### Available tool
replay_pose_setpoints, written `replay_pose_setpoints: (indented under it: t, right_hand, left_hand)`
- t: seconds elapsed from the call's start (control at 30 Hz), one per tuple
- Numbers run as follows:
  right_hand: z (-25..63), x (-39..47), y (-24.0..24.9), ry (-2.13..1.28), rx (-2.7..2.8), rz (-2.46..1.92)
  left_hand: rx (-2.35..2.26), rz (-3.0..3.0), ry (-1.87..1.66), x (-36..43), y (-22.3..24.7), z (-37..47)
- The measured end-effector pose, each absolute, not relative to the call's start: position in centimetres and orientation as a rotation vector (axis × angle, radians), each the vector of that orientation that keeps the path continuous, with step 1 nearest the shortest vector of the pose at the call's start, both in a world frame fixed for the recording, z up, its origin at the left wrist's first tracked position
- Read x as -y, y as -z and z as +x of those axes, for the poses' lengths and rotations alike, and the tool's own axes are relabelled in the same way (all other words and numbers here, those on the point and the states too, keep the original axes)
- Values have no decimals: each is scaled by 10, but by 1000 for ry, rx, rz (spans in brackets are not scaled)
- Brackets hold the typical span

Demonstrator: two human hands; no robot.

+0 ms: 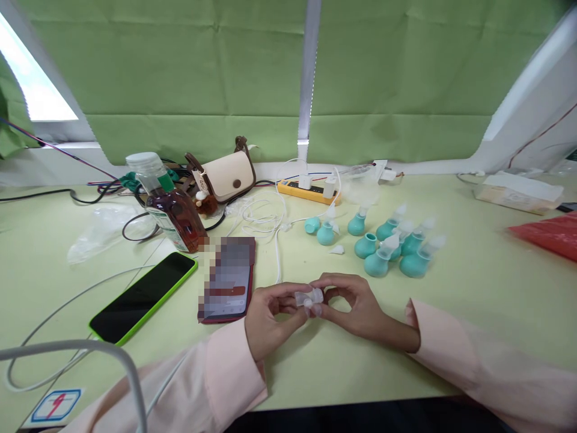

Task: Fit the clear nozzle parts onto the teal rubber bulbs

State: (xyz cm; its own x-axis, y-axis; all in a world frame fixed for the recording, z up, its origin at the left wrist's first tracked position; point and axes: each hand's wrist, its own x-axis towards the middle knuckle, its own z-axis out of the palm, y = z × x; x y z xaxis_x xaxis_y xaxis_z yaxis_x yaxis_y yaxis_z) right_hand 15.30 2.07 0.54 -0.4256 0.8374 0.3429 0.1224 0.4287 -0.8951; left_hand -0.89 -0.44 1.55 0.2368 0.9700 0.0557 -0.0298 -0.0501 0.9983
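Observation:
Above the front of the table, my left hand (277,319) and my right hand (354,304) meet and pinch a small translucent plastic nozzle piece (309,297) between fingertips and thumbs. Its far details are partly covered by my fingers. Beyond my hands stand several teal rubber bulbs, most with clear pointed tips, such as the front bulb (377,263) and the right bulb (415,262). One bulb (365,245) has a bare open neck, and another bulb (312,225) lies on its side. A small whitish translucent piece (337,249) rests on the table.
On the left lie a green-cased phone (143,297) and a phone in a red case (229,279), with a tilted drink bottle (174,210) behind. A cream handbag (229,175), yellow power strip (306,191) and white cables sit at the back. Red plastic (550,233) lies right.

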Motion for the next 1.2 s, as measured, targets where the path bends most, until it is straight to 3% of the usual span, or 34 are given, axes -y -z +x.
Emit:
replay_pose_setpoints:
  t: [1.2]
  right_hand:
    - [153, -22, -7, -1075, 1875, -770]
  left_hand:
    - [-901, 1097, -1059, 2, -18, -10]
